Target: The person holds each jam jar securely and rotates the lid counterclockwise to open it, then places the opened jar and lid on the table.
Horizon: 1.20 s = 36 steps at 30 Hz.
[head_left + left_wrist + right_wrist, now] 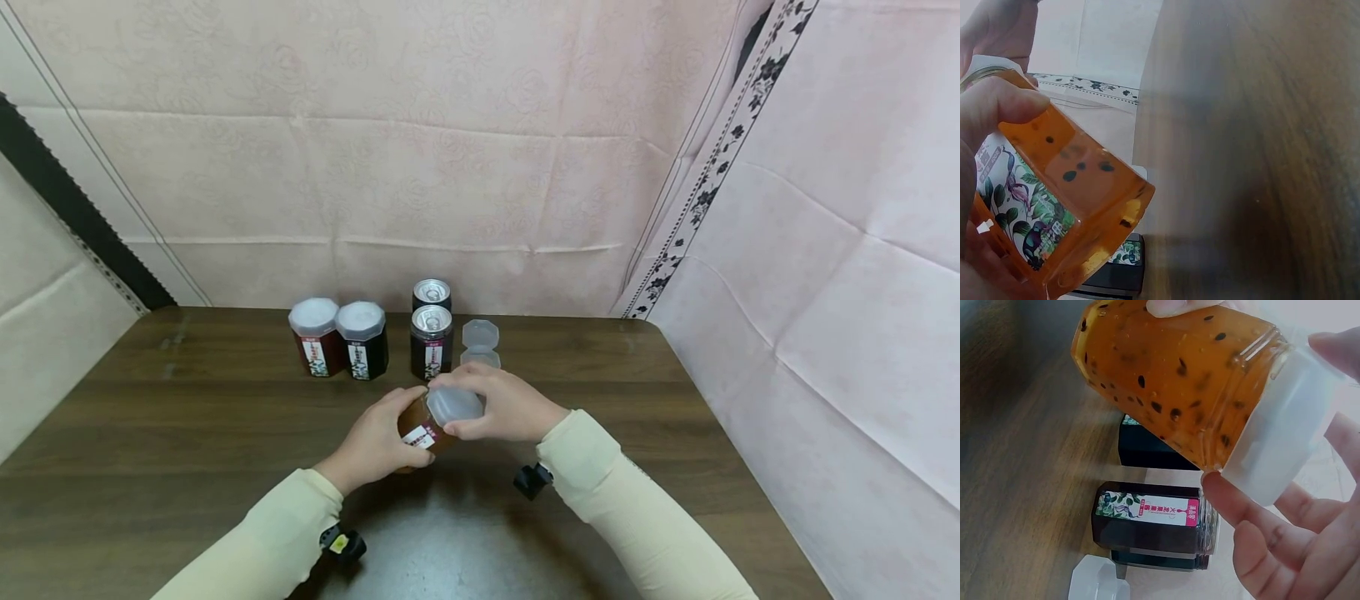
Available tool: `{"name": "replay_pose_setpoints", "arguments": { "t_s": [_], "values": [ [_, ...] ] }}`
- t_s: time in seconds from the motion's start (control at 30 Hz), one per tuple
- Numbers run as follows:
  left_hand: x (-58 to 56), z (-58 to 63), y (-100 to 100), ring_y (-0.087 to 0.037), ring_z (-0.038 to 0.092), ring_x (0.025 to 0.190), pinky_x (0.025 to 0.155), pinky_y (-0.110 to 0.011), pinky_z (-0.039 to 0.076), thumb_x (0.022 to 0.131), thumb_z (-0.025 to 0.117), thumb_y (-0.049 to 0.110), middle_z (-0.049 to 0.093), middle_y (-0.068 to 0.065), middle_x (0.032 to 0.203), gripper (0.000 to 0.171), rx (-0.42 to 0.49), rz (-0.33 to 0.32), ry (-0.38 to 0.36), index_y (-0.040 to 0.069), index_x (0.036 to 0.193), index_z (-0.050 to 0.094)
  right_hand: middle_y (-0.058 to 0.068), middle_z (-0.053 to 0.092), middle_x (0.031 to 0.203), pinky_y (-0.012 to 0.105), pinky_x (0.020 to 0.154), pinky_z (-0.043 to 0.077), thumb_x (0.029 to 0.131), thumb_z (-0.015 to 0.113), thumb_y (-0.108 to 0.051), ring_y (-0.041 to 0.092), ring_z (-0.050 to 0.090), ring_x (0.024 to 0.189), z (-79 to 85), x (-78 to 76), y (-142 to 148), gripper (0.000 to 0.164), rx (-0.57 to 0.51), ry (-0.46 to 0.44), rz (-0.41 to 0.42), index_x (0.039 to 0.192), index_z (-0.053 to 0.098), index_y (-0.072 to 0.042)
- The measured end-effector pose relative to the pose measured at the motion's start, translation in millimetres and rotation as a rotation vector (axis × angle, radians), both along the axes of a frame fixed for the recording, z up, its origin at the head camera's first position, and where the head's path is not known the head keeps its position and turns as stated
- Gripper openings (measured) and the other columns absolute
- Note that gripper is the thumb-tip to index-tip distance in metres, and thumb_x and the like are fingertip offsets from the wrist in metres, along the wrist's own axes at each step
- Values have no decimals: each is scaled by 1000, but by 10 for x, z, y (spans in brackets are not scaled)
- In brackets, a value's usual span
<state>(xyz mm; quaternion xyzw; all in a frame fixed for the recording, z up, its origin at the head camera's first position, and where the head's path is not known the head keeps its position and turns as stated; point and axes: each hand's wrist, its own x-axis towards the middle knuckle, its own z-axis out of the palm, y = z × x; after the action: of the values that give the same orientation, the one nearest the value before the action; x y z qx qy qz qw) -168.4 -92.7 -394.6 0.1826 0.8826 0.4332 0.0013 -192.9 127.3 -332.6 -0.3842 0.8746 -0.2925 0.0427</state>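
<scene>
A faceted jar of orange jam [1166,375] with dark seeds is tilted over the table, its translucent plastic lid [1285,425] toward the right. My left hand [378,437] grips the jar's body, thumb on the near side, beside the printed label [1022,194]. Around the lid curve the thumb and fingers of my right hand [502,404]. Part of the orange jar is hidden behind both hands in the head view.
Behind the hands stand two dark jars with whitish lids [361,321]. Right of them are two dark jars with silver tops [432,321], one behind the other. Two loose translucent lids [480,333] lie beside these on the wooden table [187,433]. A pale cloth [450,183] hangs behind.
</scene>
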Motion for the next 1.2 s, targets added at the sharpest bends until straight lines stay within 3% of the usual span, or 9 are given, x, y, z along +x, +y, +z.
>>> {"name": "replay_pose_setpoints", "arguments": {
  "t_s": [0.33,0.97,1.2],
  "values": [
    [13,23,11,-20,55,92,72,-32,55,65,84,19,57,-3,111,80,-5,-15,-9,9,136,51,-1,57,124,26,78,52,84,73,-27,15,57,100,-18,-8,41,47,-38,-43,25,130,60,-24],
    [-14,-15,33,-18,55,95,82,-37,53,64,86,18,58,-2,113,77,-27,-38,23,11,134,53,1,56,128,29,78,52,85,72,-24,17,55,102,-12,-45,145,49,-80,-90,14,132,58,-21],
    [-20,-28,24,-18,56,95,82,-39,53,64,86,17,58,-1,112,76,-21,-25,25,11,133,54,5,50,138,42,80,54,85,72,-23,22,53,104,9,-64,263,51,-119,-96,-52,133,57,-19]
  ]
}}
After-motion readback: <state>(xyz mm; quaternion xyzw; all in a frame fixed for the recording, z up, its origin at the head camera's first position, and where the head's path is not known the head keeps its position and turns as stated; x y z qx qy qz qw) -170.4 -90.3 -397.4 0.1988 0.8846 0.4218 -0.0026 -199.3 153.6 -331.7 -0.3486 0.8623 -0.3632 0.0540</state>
